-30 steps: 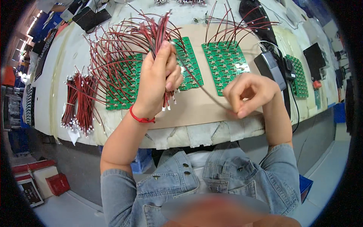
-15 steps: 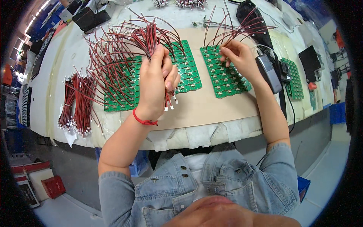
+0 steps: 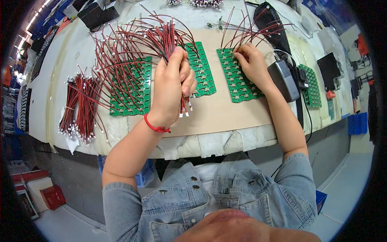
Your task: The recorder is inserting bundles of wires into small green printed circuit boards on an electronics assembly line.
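Observation:
My left hand is closed around a thick bundle of red and black wires. White connectors show at the bundle's lower end, below my fingers. My right hand is over the upper part of the right green circuit board, thumb and fingers pinched together at its surface. What lies between those fingertips is too small to make out. Several red and black wires rise from that board's far edge beside the hand. Another green board lies just right of my left hand, partly covered by it.
A wire-covered green board lies left of my left hand. Tied wire bundles rest at the table's left. Right of my right hand are a grey box-shaped device with a cable, a black pouch and another green board.
My right hand has moved slightly up the board, and its fingertips have come down onto the surface. My left hand, still gripping the wires, has shifted a little to the right.

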`<state>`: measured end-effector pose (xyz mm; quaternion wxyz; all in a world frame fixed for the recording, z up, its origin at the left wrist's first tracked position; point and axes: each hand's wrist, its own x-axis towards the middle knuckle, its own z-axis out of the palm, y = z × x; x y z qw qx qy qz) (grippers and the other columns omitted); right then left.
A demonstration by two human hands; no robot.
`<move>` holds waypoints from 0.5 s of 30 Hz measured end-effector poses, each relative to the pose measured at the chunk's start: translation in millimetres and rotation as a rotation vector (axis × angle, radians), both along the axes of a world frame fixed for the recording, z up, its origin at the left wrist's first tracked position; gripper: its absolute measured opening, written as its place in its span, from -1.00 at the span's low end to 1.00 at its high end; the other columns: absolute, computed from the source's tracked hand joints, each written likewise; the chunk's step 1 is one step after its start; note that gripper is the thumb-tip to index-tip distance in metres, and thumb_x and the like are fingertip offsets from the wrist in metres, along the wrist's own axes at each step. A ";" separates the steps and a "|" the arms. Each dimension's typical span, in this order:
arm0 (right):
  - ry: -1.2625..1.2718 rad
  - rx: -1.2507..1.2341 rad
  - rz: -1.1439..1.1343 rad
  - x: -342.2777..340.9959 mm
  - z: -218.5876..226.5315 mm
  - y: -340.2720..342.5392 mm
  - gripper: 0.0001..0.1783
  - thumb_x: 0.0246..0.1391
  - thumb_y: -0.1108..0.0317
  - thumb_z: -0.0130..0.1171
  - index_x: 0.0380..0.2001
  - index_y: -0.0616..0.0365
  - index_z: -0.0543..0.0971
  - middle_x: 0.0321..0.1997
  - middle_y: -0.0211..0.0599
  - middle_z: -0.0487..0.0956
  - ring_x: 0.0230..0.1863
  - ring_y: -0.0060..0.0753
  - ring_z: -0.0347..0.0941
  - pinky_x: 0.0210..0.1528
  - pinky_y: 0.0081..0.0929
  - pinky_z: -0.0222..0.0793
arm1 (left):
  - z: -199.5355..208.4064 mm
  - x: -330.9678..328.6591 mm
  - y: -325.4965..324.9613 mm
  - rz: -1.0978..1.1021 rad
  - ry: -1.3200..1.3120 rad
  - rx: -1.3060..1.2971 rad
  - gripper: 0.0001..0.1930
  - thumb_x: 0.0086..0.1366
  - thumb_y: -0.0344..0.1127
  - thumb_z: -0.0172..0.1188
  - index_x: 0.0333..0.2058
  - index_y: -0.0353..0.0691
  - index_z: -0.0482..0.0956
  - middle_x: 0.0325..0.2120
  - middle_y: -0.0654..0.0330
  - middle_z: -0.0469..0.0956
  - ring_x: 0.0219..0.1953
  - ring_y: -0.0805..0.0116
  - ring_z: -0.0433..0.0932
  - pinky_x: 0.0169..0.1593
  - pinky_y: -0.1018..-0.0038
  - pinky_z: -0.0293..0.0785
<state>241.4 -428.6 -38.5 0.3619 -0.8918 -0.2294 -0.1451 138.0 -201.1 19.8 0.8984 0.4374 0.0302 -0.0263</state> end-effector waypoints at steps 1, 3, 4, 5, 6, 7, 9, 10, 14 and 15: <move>-0.002 0.012 0.008 -0.5 0.3 0.3 -0.88 -0.01 0.47 0.15 -0.46 0.35 0.51 -0.47 -0.11 0.46 -0.47 -0.18 0.42 -0.39 -0.37 0.32 | 0.0 0.0 -0.2 0.001 0.000 0.000 -0.74 0.40 -0.14 -0.11 -0.42 -0.15 0.29 -0.76 0.43 0.11 -0.82 0.63 0.08 -0.72 0.61 -0.01; -0.005 0.023 0.014 -0.9 0.7 0.1 -0.88 0.00 0.48 0.14 -0.46 0.35 0.49 -0.47 -0.11 0.45 -0.48 -0.17 0.41 -0.40 -0.36 0.32 | -0.1 0.2 -0.8 0.003 -0.004 0.006 -0.74 0.40 -0.13 -0.11 -0.42 -0.15 0.28 -0.76 0.43 0.11 -0.82 0.63 0.08 -0.72 0.61 -0.02; -0.009 0.022 0.013 -0.9 0.5 0.0 -0.88 0.00 0.48 0.14 -0.46 0.35 0.49 -0.47 -0.10 0.45 -0.47 -0.17 0.41 -0.40 -0.36 0.32 | -0.2 0.3 -0.8 0.003 -0.004 0.006 -0.74 0.40 -0.13 -0.11 -0.42 -0.15 0.28 -0.76 0.43 0.11 -0.82 0.63 0.08 -0.72 0.61 -0.02; -0.012 0.020 0.012 -0.8 0.3 -0.2 -0.88 0.00 0.48 0.15 -0.46 0.35 0.49 -0.47 -0.10 0.45 -0.47 -0.17 0.41 -0.40 -0.36 0.32 | -0.6 0.5 -0.6 0.003 -0.005 0.005 -0.74 0.40 -0.13 -0.11 -0.42 -0.15 0.28 -0.76 0.43 0.11 -0.82 0.64 0.07 -0.72 0.62 -0.02; -0.012 0.020 0.012 -0.7 0.5 -0.2 -0.88 0.00 0.48 0.15 -0.46 0.35 0.49 -0.47 -0.10 0.45 -0.47 -0.17 0.41 -0.40 -0.36 0.32 | -0.8 0.6 -0.6 0.003 -0.005 0.005 -0.74 0.40 -0.13 -0.11 -0.42 -0.15 0.28 -0.76 0.43 0.11 -0.82 0.64 0.07 -0.72 0.62 -0.02; -0.003 0.016 0.006 -0.4 1.0 0.0 -0.87 0.00 0.47 0.15 -0.47 0.36 0.48 -0.47 -0.10 0.45 -0.47 -0.17 0.41 -0.40 -0.36 0.32 | -0.8 0.7 -0.6 0.003 -0.004 0.005 -0.74 0.40 -0.13 -0.11 -0.42 -0.15 0.28 -0.76 0.43 0.11 -0.82 0.64 0.07 -0.72 0.62 -0.02; 0.007 0.012 0.000 0.2 0.3 -0.4 -0.87 0.00 0.47 0.16 -0.49 0.36 0.48 -0.47 -0.10 0.45 -0.47 -0.17 0.41 -0.39 -0.35 0.32 | -0.7 0.7 -0.9 0.006 -0.004 0.016 -0.74 0.40 -0.13 -0.12 -0.42 -0.14 0.28 -0.76 0.43 0.11 -0.81 0.64 0.07 -0.72 0.62 -0.02; -0.007 0.014 -0.005 0.7 -1.2 -0.6 -0.86 -0.01 0.47 0.17 -0.50 0.36 0.47 -0.48 -0.09 0.44 -0.47 -0.16 0.41 -0.39 -0.35 0.32 | -0.1 0.4 -1.6 0.006 -0.004 0.016 -0.74 0.40 -0.13 -0.12 -0.42 -0.14 0.28 -0.76 0.43 0.11 -0.81 0.64 0.07 -0.72 0.62 -0.02; -0.030 -0.017 -0.015 2.5 -2.5 -1.7 -0.83 -0.02 0.46 0.17 -0.53 0.35 0.44 -0.49 -0.08 0.44 -0.47 -0.13 0.40 -0.39 -0.32 0.31 | 1.0 0.2 -2.1 0.017 0.000 0.022 -0.75 0.42 -0.14 -0.15 -0.40 -0.14 0.33 -0.76 0.45 0.07 -0.80 0.66 0.03 -0.71 0.63 -0.06; -0.029 -0.017 -0.014 2.1 -2.0 -1.2 -0.83 -0.02 0.46 0.17 -0.53 0.35 0.44 -0.49 -0.08 0.44 -0.47 -0.13 0.40 -0.39 -0.32 0.31 | 0.5 0.5 -1.9 0.016 -0.004 0.020 -0.75 0.42 -0.14 -0.15 -0.40 -0.14 0.33 -0.76 0.45 0.07 -0.80 0.66 0.03 -0.71 0.63 -0.06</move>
